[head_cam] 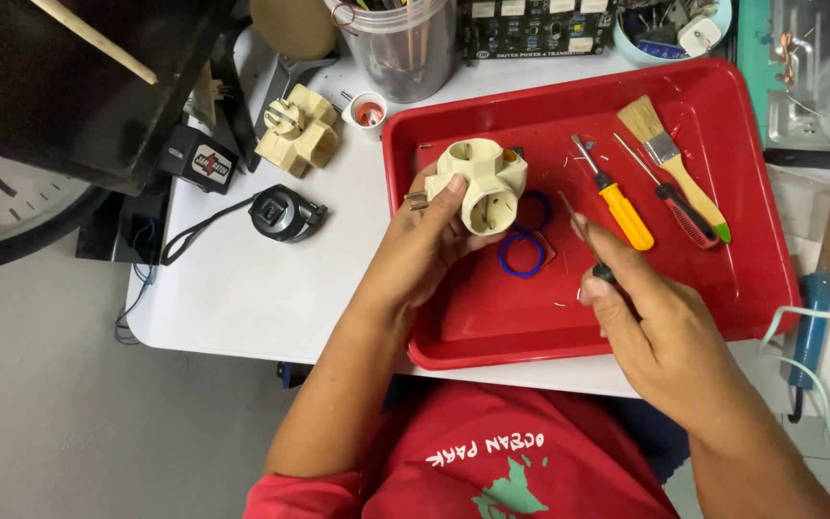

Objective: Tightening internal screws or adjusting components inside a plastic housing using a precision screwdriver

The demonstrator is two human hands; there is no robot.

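Cream plastic multi-socket adapter point(480, 183) gripped in left hand point(422, 245), fingers curled round it, thumb on top, metal pins poking out at 9 o'clock; held over red tray point(751, 192) near its 10 o'clock corner. Right hand point(653, 322) closed on thin screwdriver point(583, 240), tip aimed toward adapter, just short of it. Blue ring point(522, 255) on tray right under adapter at 6 o'clock. Yellow-handled screwdriver point(617, 207), red-handled screwdriver point(679, 207) and paintbrush point(674, 163) lie at 3 o'clock. Second cream adapter point(298, 130) on white table point(271, 288) at 9 o'clock.
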